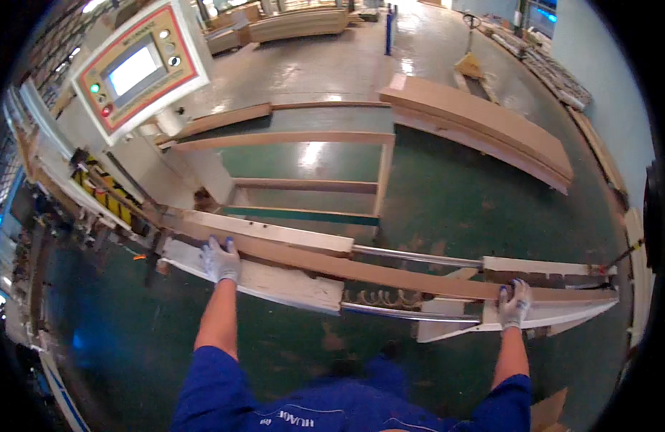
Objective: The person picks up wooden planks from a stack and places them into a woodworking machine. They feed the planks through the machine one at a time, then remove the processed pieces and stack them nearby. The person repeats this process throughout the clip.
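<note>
– Left hand (221, 261) at the near edge of the long brown board (397, 277), right hand (514, 302) well along toward the other end! 2 gloves, 1 board between them.

– Why so far apart?

– Steadiness, I'd judge: with 2 contacts spread like that, a long, narrow piece is less likely to swing or tip.

– And are they gripping it?

– Fingertips reach over the near edge, the right hand's looking a little curled, but I cannot tell whether either hand is closed on the board or just resting against it. Anything underneath is hidden.

– So where's the board sitting?

– Lengthwise along the machine, passing from the pale left support (293, 284) across to the pale right support (559, 311). Those would carry its weight near both ends, by the look of it.

– And the gap in the middle?

– Bridged by 2 shiny metal rails, far (419, 256) and near (411, 315), probably so the supports can be spaced to suit the length. Coiled hose (379, 297) beside the near rail, perhaps coiled to allow stretch.

– Control panel (136, 70)?

– Up at the left, screen lit, angled toward the worker for easy reading, I'd say.
</note>
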`<action>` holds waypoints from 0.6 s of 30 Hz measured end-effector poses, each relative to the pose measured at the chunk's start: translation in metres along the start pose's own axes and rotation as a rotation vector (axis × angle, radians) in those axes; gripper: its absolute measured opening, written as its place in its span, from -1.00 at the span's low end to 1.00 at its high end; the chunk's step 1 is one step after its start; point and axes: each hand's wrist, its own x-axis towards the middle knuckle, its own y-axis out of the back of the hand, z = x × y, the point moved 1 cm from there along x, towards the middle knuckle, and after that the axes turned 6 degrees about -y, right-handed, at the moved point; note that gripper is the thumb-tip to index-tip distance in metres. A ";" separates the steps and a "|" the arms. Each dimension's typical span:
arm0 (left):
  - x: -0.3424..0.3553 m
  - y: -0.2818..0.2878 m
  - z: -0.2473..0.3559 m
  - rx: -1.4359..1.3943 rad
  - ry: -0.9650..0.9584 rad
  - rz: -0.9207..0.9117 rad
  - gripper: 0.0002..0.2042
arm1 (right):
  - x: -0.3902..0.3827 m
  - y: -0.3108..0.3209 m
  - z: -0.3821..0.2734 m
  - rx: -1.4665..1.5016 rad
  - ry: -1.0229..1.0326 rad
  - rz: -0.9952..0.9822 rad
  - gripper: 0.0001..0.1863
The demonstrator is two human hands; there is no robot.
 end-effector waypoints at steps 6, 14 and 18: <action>0.001 0.034 0.017 -0.039 -0.030 -0.169 -0.35 | 0.009 0.017 -0.014 -0.007 0.021 0.007 -0.48; 0.007 0.020 0.024 -0.050 0.083 -0.281 -0.31 | 0.003 0.026 -0.014 0.002 -0.052 -0.013 -0.48; 0.007 0.005 -0.001 -0.015 0.015 -0.170 -0.32 | 0.011 0.030 -0.031 0.022 -0.049 -0.062 -0.48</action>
